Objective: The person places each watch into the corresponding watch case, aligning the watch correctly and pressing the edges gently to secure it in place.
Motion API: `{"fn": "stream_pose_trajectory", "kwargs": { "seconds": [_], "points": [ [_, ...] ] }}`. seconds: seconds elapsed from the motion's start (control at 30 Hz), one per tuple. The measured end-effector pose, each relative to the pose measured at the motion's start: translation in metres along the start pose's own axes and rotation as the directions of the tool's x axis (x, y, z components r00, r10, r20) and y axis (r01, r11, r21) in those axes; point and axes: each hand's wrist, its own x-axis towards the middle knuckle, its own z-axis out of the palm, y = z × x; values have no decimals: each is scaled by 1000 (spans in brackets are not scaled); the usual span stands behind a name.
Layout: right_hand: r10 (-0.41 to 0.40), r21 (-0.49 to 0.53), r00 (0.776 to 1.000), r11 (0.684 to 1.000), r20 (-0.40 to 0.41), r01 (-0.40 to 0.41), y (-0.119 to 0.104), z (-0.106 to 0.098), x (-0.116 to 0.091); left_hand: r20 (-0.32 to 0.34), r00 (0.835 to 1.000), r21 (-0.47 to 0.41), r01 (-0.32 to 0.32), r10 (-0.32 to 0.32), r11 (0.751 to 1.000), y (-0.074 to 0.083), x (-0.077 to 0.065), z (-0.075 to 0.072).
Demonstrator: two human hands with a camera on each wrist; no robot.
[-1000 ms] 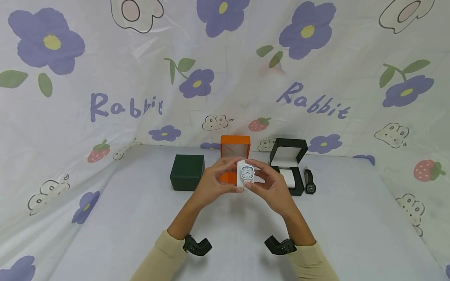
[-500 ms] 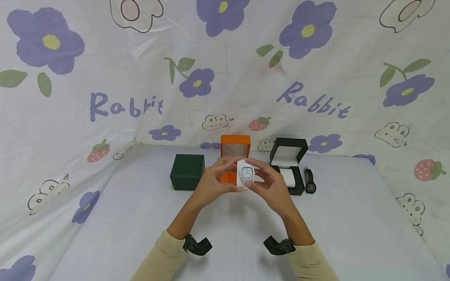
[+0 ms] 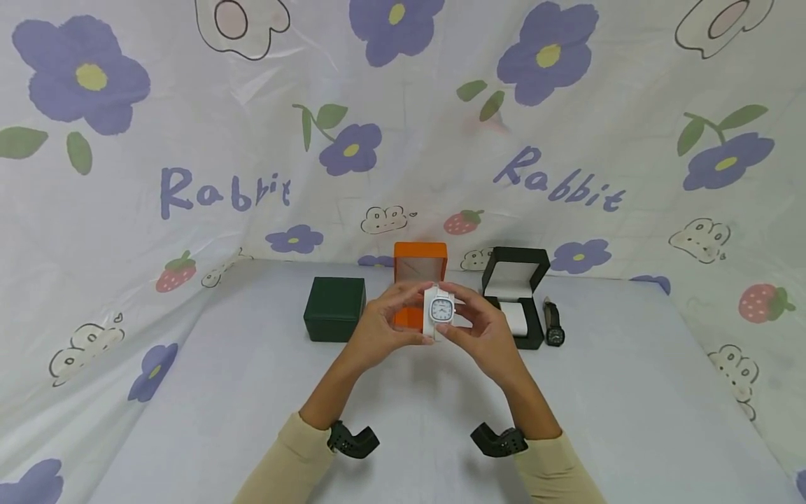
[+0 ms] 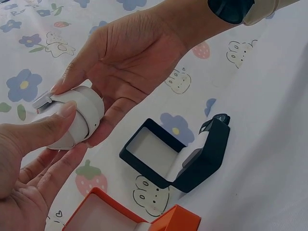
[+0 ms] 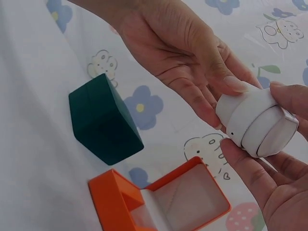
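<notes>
A white wristwatch [image 3: 443, 309], its face toward the head camera, is wrapped around a white watch cushion [image 3: 429, 316]. My left hand [image 3: 380, 325] pinches the cushion from the left side with thumb and fingers. From the right, my right hand [image 3: 486, 334] grips the watch and its strap at top and bottom. Both hands hold them up in front of an open orange watch box [image 3: 420, 250], partly hiding it. In the right wrist view the white strap [image 5: 252, 118] circles the cushion, and the orange box [image 5: 103, 202] lies below the hands.
A closed dark green box [image 3: 335, 309] stands left of the orange one. To the right are an open black watch box [image 3: 541, 329] with a white cushion [image 3: 515, 319] inside and a black wristwatch [image 3: 554, 325] beside it. A patterned cloth [image 3: 403, 175] rises behind.
Almost nothing differs. Both hands keep their hold on the white wristwatch and cushion; the whole view has shifted very slightly.
</notes>
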Motion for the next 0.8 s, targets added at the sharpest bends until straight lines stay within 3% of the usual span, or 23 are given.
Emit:
{"fn": "stream_pose_trajectory", "kwargs": {
  "seconds": [0.8],
  "points": [
    [10,-14,1000,1000,-6,-10,1,2,0,4,1000,11,-11,11,1000,-2,-1,-2]
  ]
}}
